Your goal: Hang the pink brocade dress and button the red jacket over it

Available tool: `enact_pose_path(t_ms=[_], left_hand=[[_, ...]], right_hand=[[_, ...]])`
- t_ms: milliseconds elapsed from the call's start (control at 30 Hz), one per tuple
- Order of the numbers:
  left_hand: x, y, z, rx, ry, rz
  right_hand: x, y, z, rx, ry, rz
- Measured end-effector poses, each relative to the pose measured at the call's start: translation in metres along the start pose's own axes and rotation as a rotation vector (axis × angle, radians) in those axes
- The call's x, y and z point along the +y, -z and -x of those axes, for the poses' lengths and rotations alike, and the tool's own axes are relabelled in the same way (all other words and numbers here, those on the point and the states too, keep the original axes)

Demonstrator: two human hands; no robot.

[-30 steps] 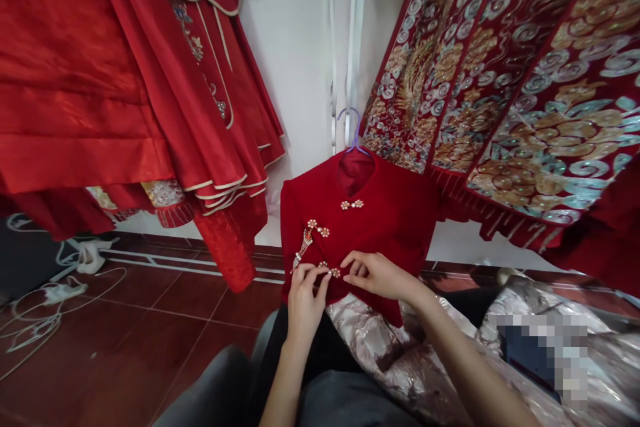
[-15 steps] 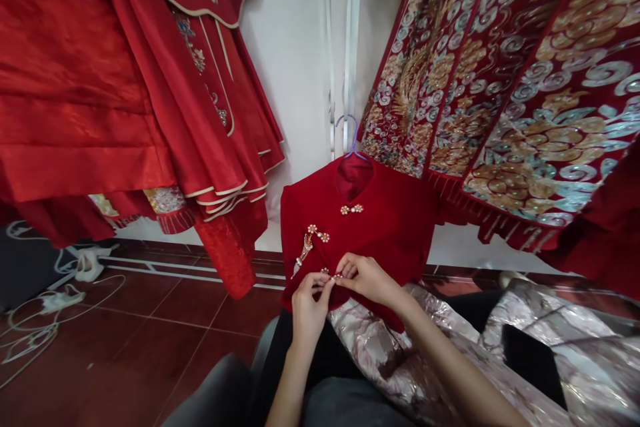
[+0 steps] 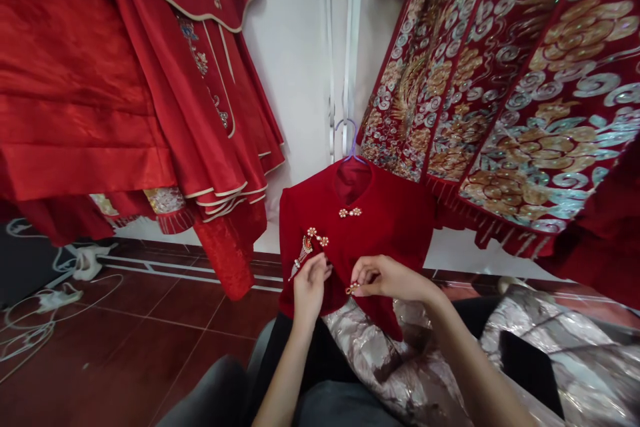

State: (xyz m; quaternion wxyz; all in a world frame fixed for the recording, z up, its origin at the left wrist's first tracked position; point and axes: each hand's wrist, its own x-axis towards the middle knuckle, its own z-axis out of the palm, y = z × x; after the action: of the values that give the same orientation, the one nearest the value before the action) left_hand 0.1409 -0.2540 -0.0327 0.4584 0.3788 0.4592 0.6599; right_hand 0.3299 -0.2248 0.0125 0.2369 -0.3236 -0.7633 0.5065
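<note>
A dark red velvet jacket (image 3: pixel 385 227) hangs on a purple hanger (image 3: pixel 350 140) in front of me. It has pearl clasps at the collar (image 3: pixel 350 213) and on the chest (image 3: pixel 318 236), the latter with a tassel (image 3: pixel 300 258). My left hand (image 3: pixel 309 287) pinches the jacket's left front edge. My right hand (image 3: pixel 387 278) pinches the right front flap and its pearl clasp half (image 3: pixel 353 289). A small gap shows between the two flaps.
Red embroidered gowns (image 3: pixel 125 80) hang at the left, a heavily sequinned red skirt (image 3: pixel 510 80) at the right. Silvery fabric (image 3: pixel 400 360) lies over my lap. White cables (image 3: pixel 45 300) trail on the red tiled floor (image 3: pixel 150 327).
My hands were together on the lowest clasp; now they have parted, the clasp is open and the two flaps are pulled a little apart.
</note>
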Motion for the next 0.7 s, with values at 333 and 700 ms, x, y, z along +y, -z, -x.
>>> enact_pose_path(t_ms=[333, 700], left_hand=[[0.008, -0.035, -0.033, 0.199, 0.206, 0.445], [0.004, -0.043, -0.04, 0.331, 0.134, 0.373]], right_hand=[[-0.002, 0.001, 0.001, -0.024, 0.002, -0.089], [0.007, -0.007, -0.004, 0.003, 0.046, -0.025]])
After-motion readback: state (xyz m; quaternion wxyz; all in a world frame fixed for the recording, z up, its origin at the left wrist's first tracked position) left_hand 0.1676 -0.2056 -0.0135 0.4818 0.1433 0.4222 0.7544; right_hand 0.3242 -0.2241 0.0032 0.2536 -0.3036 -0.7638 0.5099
